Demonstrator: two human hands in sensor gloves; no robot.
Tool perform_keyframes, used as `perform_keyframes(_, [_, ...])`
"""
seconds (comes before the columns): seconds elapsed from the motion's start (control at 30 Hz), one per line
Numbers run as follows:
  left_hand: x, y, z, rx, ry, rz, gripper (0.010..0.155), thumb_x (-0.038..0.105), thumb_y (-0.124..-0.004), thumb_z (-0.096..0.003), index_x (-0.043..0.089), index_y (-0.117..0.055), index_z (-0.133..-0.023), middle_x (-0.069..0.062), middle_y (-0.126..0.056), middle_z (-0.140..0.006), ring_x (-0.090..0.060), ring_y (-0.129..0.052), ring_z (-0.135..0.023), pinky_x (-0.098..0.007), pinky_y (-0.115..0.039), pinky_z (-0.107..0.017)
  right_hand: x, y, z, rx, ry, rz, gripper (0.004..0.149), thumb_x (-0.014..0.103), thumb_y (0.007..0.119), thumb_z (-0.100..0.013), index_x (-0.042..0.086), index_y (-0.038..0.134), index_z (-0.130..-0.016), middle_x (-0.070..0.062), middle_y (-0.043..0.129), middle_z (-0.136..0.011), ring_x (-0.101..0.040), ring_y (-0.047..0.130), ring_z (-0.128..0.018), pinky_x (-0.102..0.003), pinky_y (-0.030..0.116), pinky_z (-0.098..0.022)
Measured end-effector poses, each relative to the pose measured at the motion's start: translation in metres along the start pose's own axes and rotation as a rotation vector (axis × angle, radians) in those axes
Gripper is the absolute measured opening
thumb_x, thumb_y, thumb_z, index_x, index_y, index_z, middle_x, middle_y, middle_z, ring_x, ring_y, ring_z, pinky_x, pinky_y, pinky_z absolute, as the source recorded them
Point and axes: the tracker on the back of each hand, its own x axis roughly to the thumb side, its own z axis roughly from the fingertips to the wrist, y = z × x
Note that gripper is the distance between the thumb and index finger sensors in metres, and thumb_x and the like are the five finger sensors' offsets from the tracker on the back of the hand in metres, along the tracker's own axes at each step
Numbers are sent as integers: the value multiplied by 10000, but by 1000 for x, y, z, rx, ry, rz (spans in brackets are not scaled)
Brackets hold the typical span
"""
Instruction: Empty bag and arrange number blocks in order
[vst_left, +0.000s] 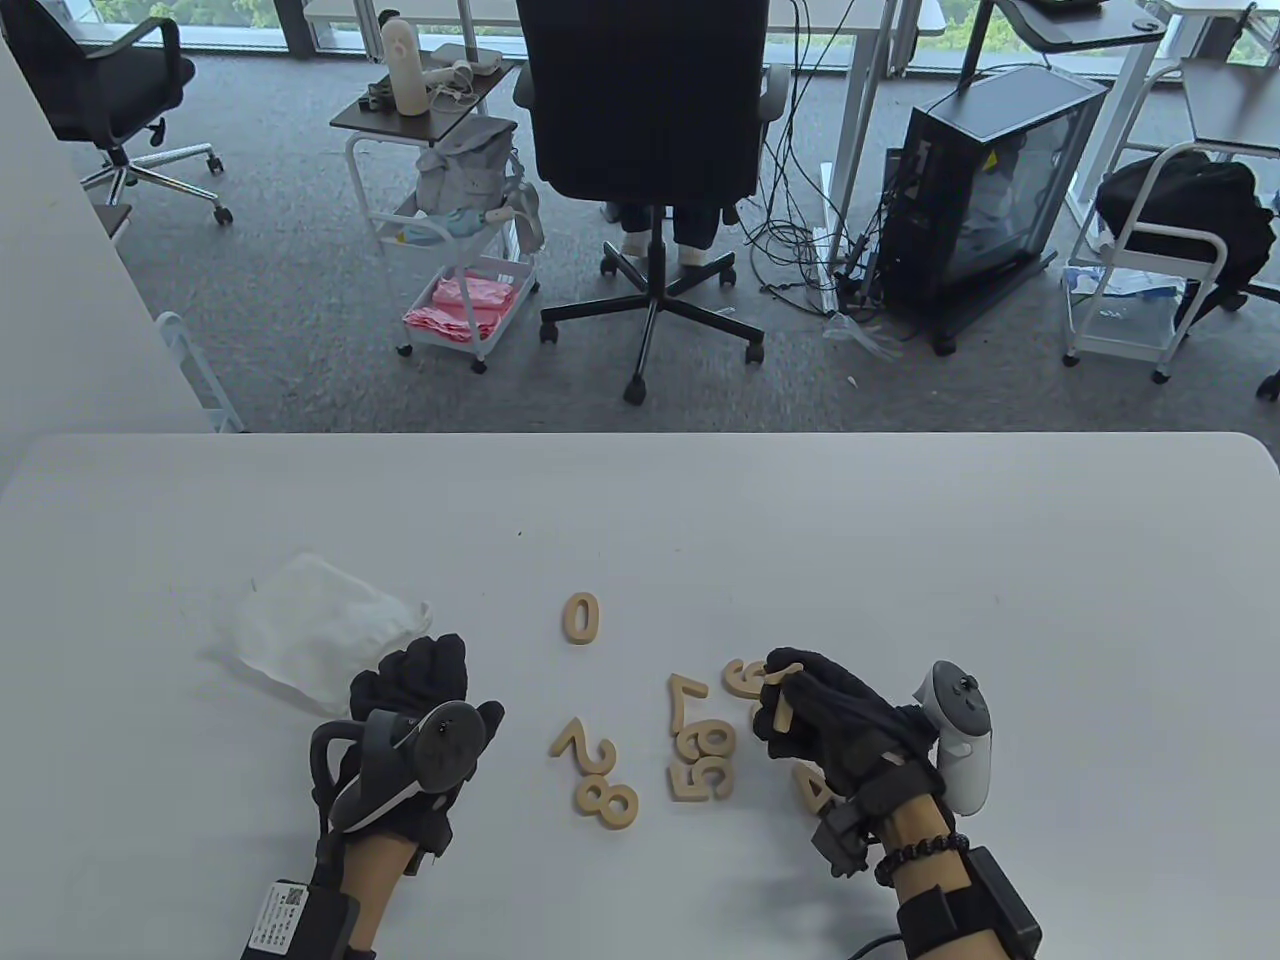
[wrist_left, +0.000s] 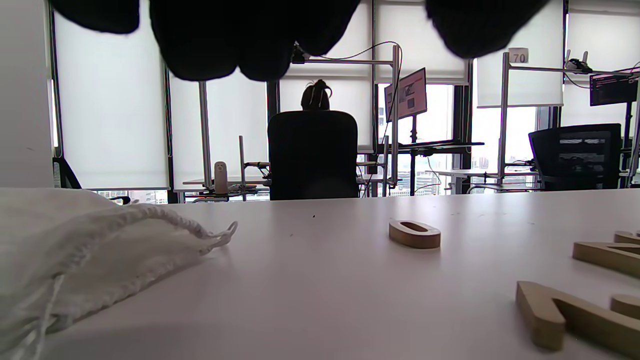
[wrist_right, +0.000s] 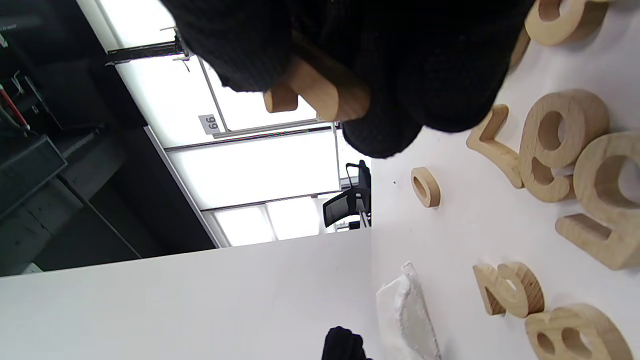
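Observation:
Wooden number blocks lie on the white table (vst_left: 900, 560). The 0 (vst_left: 580, 617) sits alone farther back. Nearer lie the 2 (vst_left: 572, 742) and 8 (vst_left: 606, 796), then a tight cluster of 7 (vst_left: 686, 700), a 6 or 9 (vst_left: 716, 742) and 5 (vst_left: 697, 781). Another rounded digit (vst_left: 744, 679) touches my right hand (vst_left: 785, 697), which pinches a narrow block (wrist_right: 320, 90), seemingly a 1, just above the table. The 4 (vst_left: 815, 790) is half hidden under that wrist. My left hand (vst_left: 425, 665) rests loosely curled, holding nothing, beside the limp white bag (vst_left: 320, 625).
Beyond the table's far edge there is office floor with a black chair (vst_left: 645, 110) where a person sits, a white cart (vst_left: 450, 250) and a computer case (vst_left: 985, 190). In the left wrist view the bag (wrist_left: 90, 250) fills the left foreground, with the 0 (wrist_left: 414, 234) ahead.

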Motion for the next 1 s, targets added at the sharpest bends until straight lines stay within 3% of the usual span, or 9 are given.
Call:
perform_keyframes(0.1, [-2, 0, -1, 2, 5, 1, 795, 534, -653, -537, 10, -493, -1113, -327, -568, -1090, -603, -695, -954, -785, -542, -647, 20, 8, 0, -51, -2, 133, 495, 299, 789, -563, 121, 687, -1014, -227, 758, -914, -334, 990, -704, -466, 917, -527])
perform_keyframes(0.2, [-2, 0, -2, 6, 10, 2, 795, 534, -653, -537, 11, -492, -1113, -327, -568, -1090, -603, -693, -956, -786, -540, -648, 35, 15, -8, -111, -1, 258, 532, 261, 801, -551, 84, 656, -1031, -171, 812, -884, -339, 1004, -690, -490, 912, -521])
perform_keyframes(0.33, [-4, 2, -2, 12, 16, 14, 795, 533, -654, -536, 9, -494, -1113, -324, -569, -1090, -603, -694, -955, -787, -538, -647, 60, 29, -36, -200, -5, 467, 547, 275, 826, -533, 130, 660, -1034, -118, 873, -863, -327, 977, -670, -455, 878, -506])
perform_keyframes(0.5, [-9, 2, -3, 12, 23, 14, 794, 534, -653, -536, 12, -494, -1113, -324, -567, -1092, -604, -689, -958, -789, -535, -649, 74, 60, -80, -207, 60, 600, 505, 258, 841, -520, 143, 729, -999, -164, 891, -833, -334, 1004, -603, -436, 908, -451])
perform_keyframes(0.8, [-20, 7, -1, 29, 57, 45, 794, 535, -654, -536, 13, -495, -1113, -322, -561, -1096, -609, -681, -960, -793, -528, -649, 59, 118, -154, -241, 132, 886, 518, 246, 875, -488, 124, 760, -978, -176, 882, -824, -306, 1052, -581, -416, 958, -430])
perform_keyframes(1.0, [-27, 8, 0, 35, 78, 73, 794, 536, -653, -537, 13, -496, -1113, -319, -567, -1094, -609, -681, -961, -792, -528, -650, 38, 134, -185, -275, 191, 1055, 525, 233, 884, -477, 105, 765, -972, -181, 908, -802, -308, 1070, -550, -414, 968, -409])
